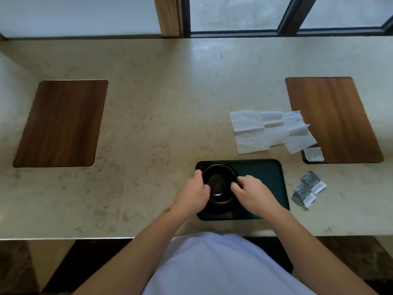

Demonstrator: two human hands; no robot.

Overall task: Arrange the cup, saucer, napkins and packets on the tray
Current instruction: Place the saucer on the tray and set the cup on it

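Both hands on the cup (219, 184): left hand (194, 193) curled around its left rim, right hand (253, 193) pinching the right rim. Cup is glossy black, round, sitting on a black saucer (221, 206) at the left end of the tray (265, 173), a dark rounded rectangle near the counter's (159, 113) front edge. Crumpled white napkins (270, 130) lie behind the tray's right end. Dark foil packets (308, 189) sit just off its right edge; one white packet (313, 154) rests on the right wood inlay (333, 116).
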